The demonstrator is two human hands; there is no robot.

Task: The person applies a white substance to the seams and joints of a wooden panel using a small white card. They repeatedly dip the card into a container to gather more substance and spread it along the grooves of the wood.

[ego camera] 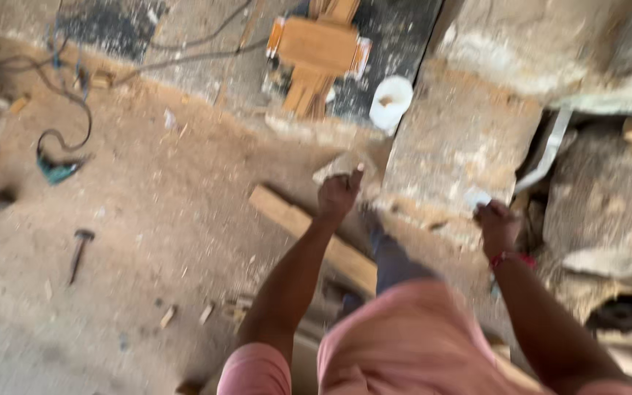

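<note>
Sawdust-strewn workshop floor [170, 212], concrete wall [462, 139]

The person wore a pink short-sleeved shirt [411, 344], its sleeves ending above the elbows and leaving both forearms bare. A red band [512, 258] circled the right wrist. Dark blue trousers [393, 263] showed below the shirt's hem. The picture was blurred, so finer marks on the cloth could not be told.
</note>
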